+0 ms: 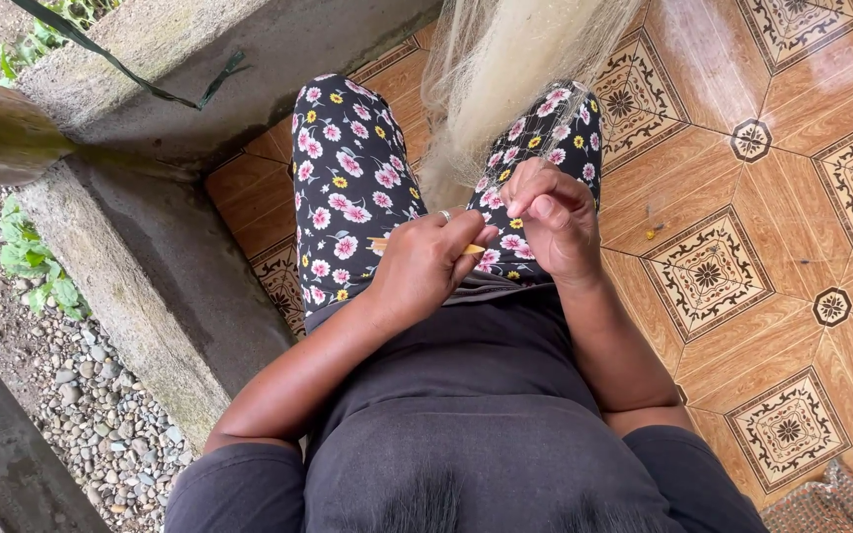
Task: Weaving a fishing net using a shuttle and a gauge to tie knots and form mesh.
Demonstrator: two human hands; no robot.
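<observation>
- I see 2 hands working close together over the lap, above the floral-print leggings (348, 188).
- Left hand (426, 262): curled narrow around a thin yellow netting needle (474, 249). Only a short tip shows past the knuckles on the right and a sliver near the thumb on the left; the rest is hidden in the fist.
- Long axis of the needle: roughly level across the picture, tip pointing toward the right hand.
- Right hand (555, 222): fingers pinched narrow on strands of the pale fishing net (505, 69). I cannot tell exactly which strand is pinched.
- Key relation: the needle tip lies just beside the right hand's pinch, to its lower left; the 2 hands are near or touching at the knuckles.
- The net hangs from above the picture's top edge, drapes down between the knees and reaches the right hand from above.
- The left hand is the nearer to the needle, the right the nearer to the net.
- Surroundings: patterned tiled floor (742, 266) on the right, concrete ledge (150, 266) and gravel (91, 415) on the left.
</observation>
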